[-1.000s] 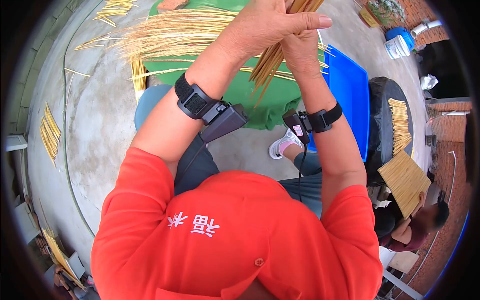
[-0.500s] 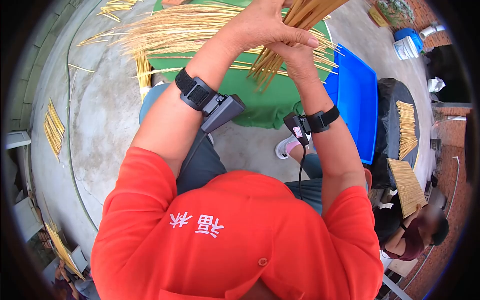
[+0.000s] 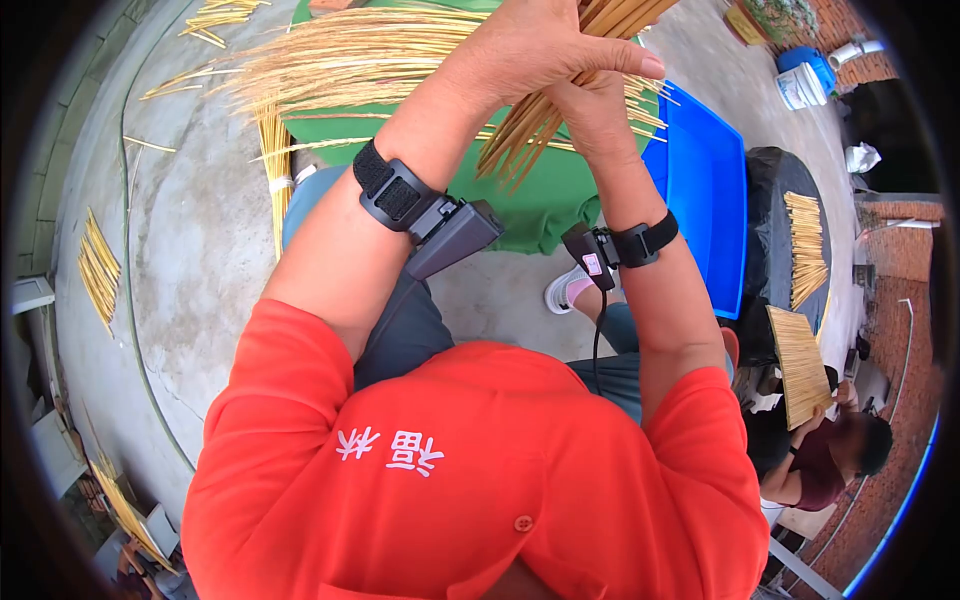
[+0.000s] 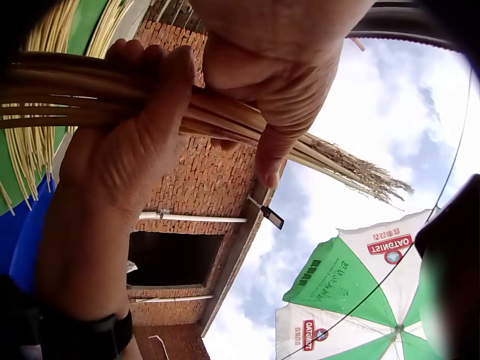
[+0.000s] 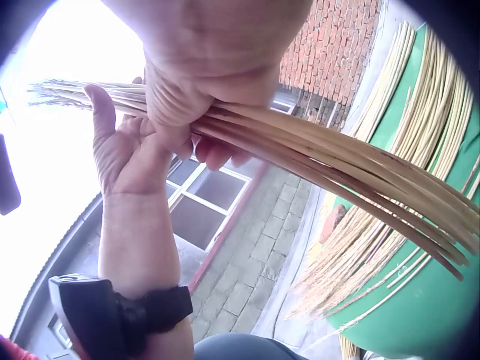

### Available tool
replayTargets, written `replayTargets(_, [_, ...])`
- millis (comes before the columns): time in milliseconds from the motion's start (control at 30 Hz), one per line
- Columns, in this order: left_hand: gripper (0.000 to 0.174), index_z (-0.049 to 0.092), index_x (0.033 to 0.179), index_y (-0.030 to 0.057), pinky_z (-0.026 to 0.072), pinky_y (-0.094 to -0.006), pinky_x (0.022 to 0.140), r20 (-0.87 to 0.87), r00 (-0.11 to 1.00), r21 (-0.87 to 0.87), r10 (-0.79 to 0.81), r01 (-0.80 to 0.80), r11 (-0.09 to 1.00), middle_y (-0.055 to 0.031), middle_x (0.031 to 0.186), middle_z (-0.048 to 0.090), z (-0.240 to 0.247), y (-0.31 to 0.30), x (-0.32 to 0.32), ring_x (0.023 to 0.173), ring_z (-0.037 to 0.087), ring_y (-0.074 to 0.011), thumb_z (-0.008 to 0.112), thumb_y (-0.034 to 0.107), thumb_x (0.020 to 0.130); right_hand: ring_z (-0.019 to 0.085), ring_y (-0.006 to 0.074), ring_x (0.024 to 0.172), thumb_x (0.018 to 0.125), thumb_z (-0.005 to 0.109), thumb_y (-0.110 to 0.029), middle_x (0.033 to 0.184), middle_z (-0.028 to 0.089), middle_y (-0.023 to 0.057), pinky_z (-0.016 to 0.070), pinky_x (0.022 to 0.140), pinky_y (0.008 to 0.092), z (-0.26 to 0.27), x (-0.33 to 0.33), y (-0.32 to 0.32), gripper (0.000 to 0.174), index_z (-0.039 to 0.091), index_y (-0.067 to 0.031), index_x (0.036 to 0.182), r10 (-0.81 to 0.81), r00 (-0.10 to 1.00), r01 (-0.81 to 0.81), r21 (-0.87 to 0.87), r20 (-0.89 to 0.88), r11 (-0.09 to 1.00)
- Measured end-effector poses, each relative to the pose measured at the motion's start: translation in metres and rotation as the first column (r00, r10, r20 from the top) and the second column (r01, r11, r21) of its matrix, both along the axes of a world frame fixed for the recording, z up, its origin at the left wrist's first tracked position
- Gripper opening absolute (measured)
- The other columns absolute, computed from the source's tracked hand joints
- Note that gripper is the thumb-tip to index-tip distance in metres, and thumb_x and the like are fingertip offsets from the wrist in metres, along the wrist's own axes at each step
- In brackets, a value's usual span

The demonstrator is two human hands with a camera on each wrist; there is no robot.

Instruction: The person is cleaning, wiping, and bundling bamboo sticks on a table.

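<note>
Both hands grip a bundle of dry straw-like stalks point(image 3: 520, 140), held up above the green-covered table. My left hand point(image 3: 530, 55) wraps around it, thumb lying across the stalks. Just below in the head view, my right hand point(image 3: 597, 115) holds the same bundle. The left wrist view shows the right hand point(image 4: 135, 135) with fingers curled around the stalks, and the bushy seed tips point(image 4: 352, 165) sticking out beyond the left hand point(image 4: 277, 97). In the right wrist view the bare stalk ends point(image 5: 420, 202) fan out beyond the right hand point(image 5: 202, 90).
Long bushy stalks point(image 3: 330, 70) lie over the green tablecloth point(image 3: 540, 215). A blue tray point(image 3: 700, 200) stands on the right, beside a black-covered round table point(image 3: 765, 220) bearing cut stalks point(image 3: 805, 245). Another person point(image 3: 825, 460) holds a stalk panel point(image 3: 800, 360). Stalk bunches point(image 3: 100, 265) lie on the floor.
The bundle has tilted, its lower ends rising and swinging left in the head view. Both hands keep holding it. The other person's panel has turned more edge-on.
</note>
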State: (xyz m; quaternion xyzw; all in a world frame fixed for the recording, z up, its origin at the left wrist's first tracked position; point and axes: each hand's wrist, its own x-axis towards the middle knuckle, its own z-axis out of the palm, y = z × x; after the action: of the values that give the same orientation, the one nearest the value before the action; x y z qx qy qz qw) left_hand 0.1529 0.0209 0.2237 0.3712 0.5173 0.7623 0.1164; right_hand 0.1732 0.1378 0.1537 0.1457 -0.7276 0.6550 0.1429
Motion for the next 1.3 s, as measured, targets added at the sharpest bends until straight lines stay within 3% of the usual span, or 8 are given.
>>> replayTargets(233, [0.054, 0.042, 0.118, -0.0001, 0.0457, -0.0235, 0.074, 0.091, 0.993, -0.074, -0.08, 0.087, 0.994, -0.005, 0.097, 0.056, -0.032, 0.009, -0.018, 0.088, 0.053, -0.0116, 0.07, 0.006, 0.071, 0.062, 0.0144, 0.071, 0.074, 0.067, -0.01, 0.077, 0.061, 0.0042, 0.0503, 0.064, 0.0255, -0.027, -0.003, -0.006, 0.026, 0.056, 0.0008, 0.095, -0.058, 0.994, 0.077, -0.232, 0.09, 0.97])
replayTargets(433, [0.043, 0.047, 0.111, 0.001, 0.0453, -0.0225, 0.071, 0.146, 0.985, 0.115, -0.096, 0.079, 0.99, -0.0029, 0.09, 0.055, -0.033, 0.006, -0.012, 0.083, 0.054, -0.0106, 0.067, 0.002, 0.073, 0.061, 0.0148, 0.077, 0.072, 0.068, -0.01, 0.086, 0.061, 0.0043, 0.0496, 0.068, 0.0261, -0.017, -0.005, 0.004, 0.033, 0.055, 0.0003, 0.1, 0.018, 0.989, -0.016, -0.015, 0.148, 1.0])
replayTargets(500, [0.039, 0.049, 0.107, 0.0012, 0.045, -0.022, 0.07, 0.109, 0.991, 0.141, -0.082, 0.067, 0.988, -0.0021, 0.087, 0.055, -0.043, 0.008, -0.02, 0.081, 0.053, -0.01, 0.067, 0.002, 0.072, 0.056, 0.0136, 0.094, 0.074, 0.066, -0.008, 0.104, 0.057, 0.0029, 0.0445, 0.081, 0.0268, -0.036, -0.009, 0.008, 0.044, 0.049, -0.0032, 0.114, 0.046, 0.982, -0.05, 0.014, 0.185, 0.999])
replayTargets(567, [0.032, 0.052, 0.1, 0.0016, 0.0443, -0.0212, 0.067, 0.137, 0.983, -0.09, -0.118, 0.131, 0.987, -0.0012, 0.084, 0.055, -0.049, 0.011, -0.025, 0.077, 0.053, -0.0089, 0.067, 0.003, 0.072, 0.057, 0.0134, 0.089, 0.071, 0.067, -0.007, 0.096, 0.058, 0.0029, 0.0464, 0.076, 0.0265, -0.041, -0.008, 0.001, 0.042, 0.051, -0.003, 0.109, 0.001, 0.99, 0.008, -0.064, 0.144, 0.998])
replayTargets(967, [0.024, 0.055, 0.092, 0.0027, 0.0462, -0.0231, 0.057, 0.093, 0.996, -0.088, -0.007, 0.015, 0.996, -0.0035, 0.072, 0.057, -0.059, 0.022, -0.024, 0.063, 0.054, -0.0107, 0.068, 0.012, 0.074, 0.058, 0.0127, 0.084, 0.069, 0.07, -0.011, 0.092, 0.059, 0.0025, 0.0482, 0.07, 0.027, -0.066, -0.013, 0.013, 0.045, 0.05, -0.0041, 0.109, 0.131, 0.941, -0.122, -0.046, 0.311, 0.991])
replayTargets(1100, [0.025, 0.053, 0.082, 0.0046, 0.0438, -0.0194, 0.052, 0.133, 0.983, -0.077, 0.123, -0.113, 0.991, 0.0008, 0.064, 0.053, -0.06, 0.031, -0.021, 0.055, 0.052, -0.007, 0.073, 0.014, 0.071, 0.056, 0.0124, 0.087, 0.07, 0.07, -0.01, 0.097, 0.057, 0.0042, 0.0464, 0.074, 0.0272, -0.076, -0.001, -0.006, 0.05, 0.045, -0.0038, 0.112, -0.182, 0.976, 0.197, -0.13, 0.123, 0.972])
replayTargets(1167, [0.025, 0.052, 0.081, 0.0049, 0.0437, -0.0195, 0.052, 0.16, 0.975, -0.021, 0.151, -0.15, 0.988, 0.001, 0.064, 0.053, -0.052, 0.033, -0.021, 0.054, 0.051, -0.0068, 0.073, 0.014, 0.071, 0.055, 0.0129, 0.09, 0.072, 0.069, -0.012, 0.097, 0.057, 0.0051, 0.045, 0.076, 0.0262, -0.078, 0.004, -0.015, 0.049, 0.044, -0.0035, 0.112, -0.373, 0.927, 0.371, 0.054, 0.047, 0.927])
replayTargets(1300, [0.028, 0.052, 0.083, 0.0038, 0.0436, -0.0192, 0.051, 0.315, 0.918, -0.068, 0.239, -0.23, 0.971, 0.0001, 0.067, 0.052, -0.046, 0.037, -0.019, 0.054, 0.05, -0.0069, 0.075, 0.013, 0.069, 0.06, 0.0193, 0.074, 0.072, 0.068, -0.016, 0.084, 0.058, 0.0065, 0.0481, 0.065, 0.0291, -0.061, 0.01, -0.02, 0.046, 0.043, -0.0051, 0.11, -0.413, 0.91, 0.408, 0.107, 0.038, 0.907])
